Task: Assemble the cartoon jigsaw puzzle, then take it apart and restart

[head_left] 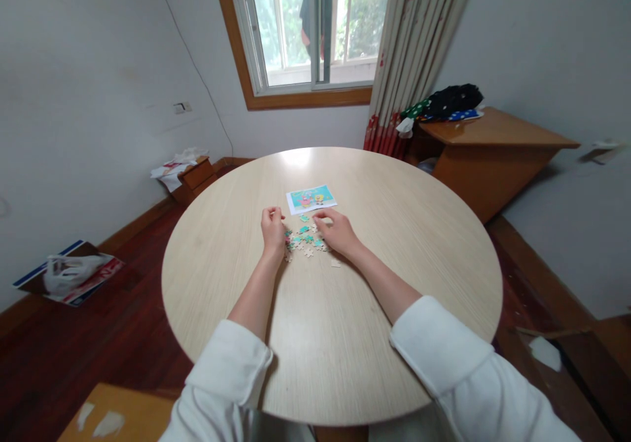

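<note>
Several small jigsaw pieces [304, 238] lie scattered near the middle of a round light-wood table [404, 245]. Just beyond them lies a small picture card [310, 199] with a turquoise cartoon print. My left hand [273, 228] rests at the left edge of the pieces, fingers curled in a pinch; what it holds is too small to name. My right hand [338, 230] lies at the right edge of the pile, fingers bent down onto the pieces. Both forearms come out of white sleeves.
A wooden desk [493, 146] with dark polka-dot cloth stands at the right by a curtain [414, 54]. A low cabinet [197, 175] with papers sits at the left wall. A plastic bag [69, 272] lies on the dark floor. A cardboard box [118, 416] is near my left elbow.
</note>
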